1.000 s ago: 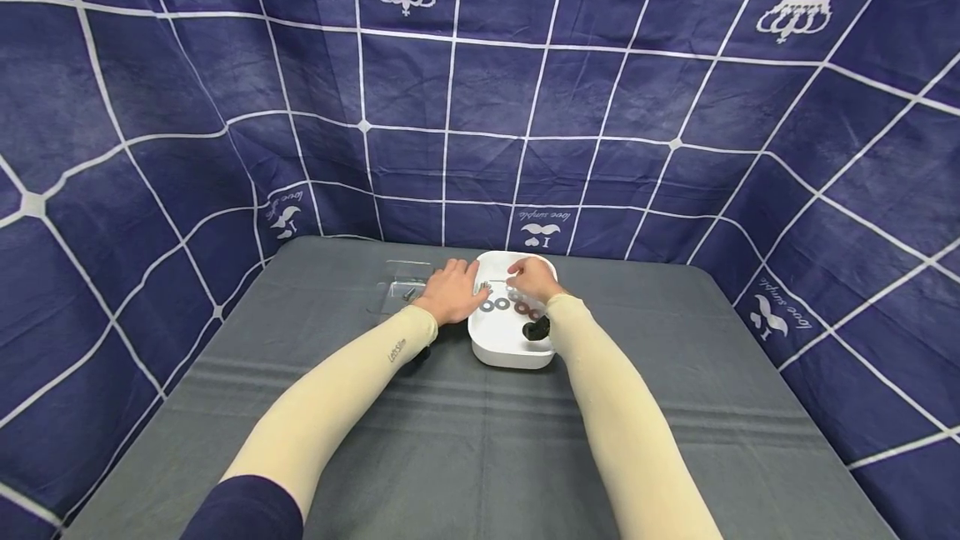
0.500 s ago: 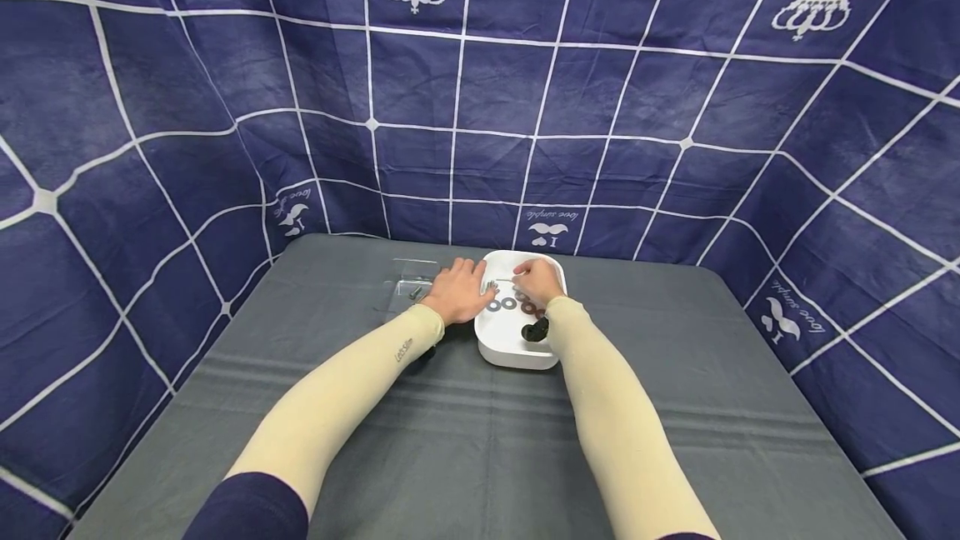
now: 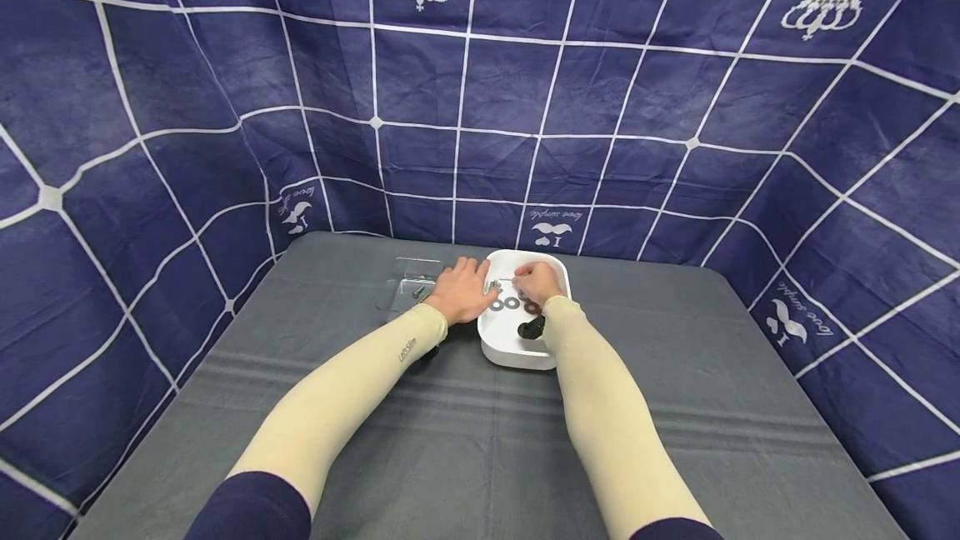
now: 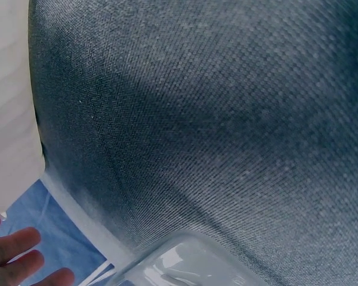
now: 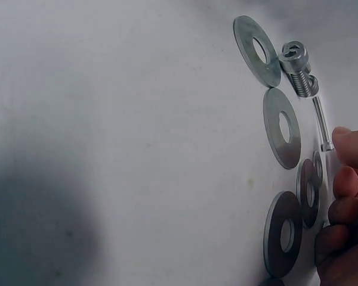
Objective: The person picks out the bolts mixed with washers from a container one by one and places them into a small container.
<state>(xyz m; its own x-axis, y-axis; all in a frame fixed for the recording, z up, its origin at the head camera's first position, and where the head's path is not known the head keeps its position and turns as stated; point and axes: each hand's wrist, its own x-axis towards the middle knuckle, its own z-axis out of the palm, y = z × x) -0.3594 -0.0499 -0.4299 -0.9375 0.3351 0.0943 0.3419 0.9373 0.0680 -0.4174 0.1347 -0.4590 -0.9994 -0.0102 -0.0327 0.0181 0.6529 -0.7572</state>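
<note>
My left hand (image 3: 461, 290) lies at the left rim of a white tray (image 3: 517, 348), fingers extended outside it and thumb reaching over the rim; in the left wrist view its fingers (image 4: 15, 262) are spread near the tray's corner. Inside the tray, my right hand (image 3: 538, 282) has curled fingers beside the head of a long thin screw (image 5: 322, 122). Whether they pinch it cannot be made out. Flat metal washers (image 5: 281, 128) lie in a row there. A socket head bolt (image 5: 298, 68) sits by the far washer. My right fingers hide part of the tray.
Left of the tray stands a clear plastic box (image 3: 412, 290) with small metal pieces in it. A black wrist device (image 3: 532, 327) on my right arm overhangs the tray. Grey cloth (image 3: 487, 440) covers the table, and a blue checked curtain (image 3: 495, 165) hangs behind.
The head view has shifted slightly, so everything sits a little farther right. My right forearm has turned a little, its wrist device moving left over the tray. The left hand keeps its place.
</note>
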